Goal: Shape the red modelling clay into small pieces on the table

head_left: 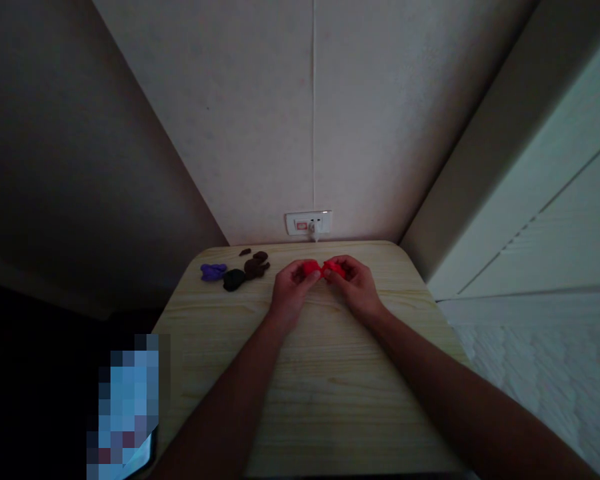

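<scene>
Red modelling clay (311,268) is pinched between the thumb and fingers of my left hand (291,288). My right hand (354,285) grips more of the red clay, and a thin neck seems to join the two parts between my thumbs. Both hands are over the far half of the wooden table (320,400). To the left of my left hand lie a purple lump of clay (213,272), a black lump (234,280) and a brown lump (254,269). Smaller brown bits (261,255) sit just behind the brown lump.
A wall socket (309,223) with a plug and a cable going up is behind the table's far edge. At lower left a lit, pixelated screen (130,400) stands by the table's edge. A pale cabinet-like panel (540,200) rises on the right.
</scene>
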The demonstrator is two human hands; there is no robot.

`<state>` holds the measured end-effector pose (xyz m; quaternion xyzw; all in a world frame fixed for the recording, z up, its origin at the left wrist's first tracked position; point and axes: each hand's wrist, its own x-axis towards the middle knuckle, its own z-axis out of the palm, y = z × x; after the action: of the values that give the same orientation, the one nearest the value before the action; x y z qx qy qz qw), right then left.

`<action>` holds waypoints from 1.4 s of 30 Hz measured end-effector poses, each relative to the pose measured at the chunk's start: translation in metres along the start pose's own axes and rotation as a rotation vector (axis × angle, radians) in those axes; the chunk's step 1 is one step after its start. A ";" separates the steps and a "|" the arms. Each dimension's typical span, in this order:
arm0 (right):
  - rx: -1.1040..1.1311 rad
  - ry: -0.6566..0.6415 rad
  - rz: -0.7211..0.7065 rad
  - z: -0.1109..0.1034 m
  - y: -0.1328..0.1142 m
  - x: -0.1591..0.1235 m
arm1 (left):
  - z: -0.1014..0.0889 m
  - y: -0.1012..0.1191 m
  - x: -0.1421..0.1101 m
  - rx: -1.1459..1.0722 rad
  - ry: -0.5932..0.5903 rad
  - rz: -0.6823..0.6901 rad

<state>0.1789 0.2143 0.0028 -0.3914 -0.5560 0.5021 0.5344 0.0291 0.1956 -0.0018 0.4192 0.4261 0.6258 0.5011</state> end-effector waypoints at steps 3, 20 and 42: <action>-0.012 -0.014 -0.011 0.001 -0.001 -0.001 | 0.000 0.001 0.000 -0.022 0.056 -0.027; -0.022 0.034 -0.038 -0.004 0.006 0.000 | -0.003 0.004 0.004 -0.162 0.090 -0.085; 0.106 -0.066 0.101 0.000 0.005 0.000 | -0.008 -0.001 0.004 -0.090 0.025 -0.090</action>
<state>0.1785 0.2157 -0.0018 -0.3735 -0.5252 0.5699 0.5098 0.0208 0.1984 -0.0047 0.3688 0.4222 0.6264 0.5417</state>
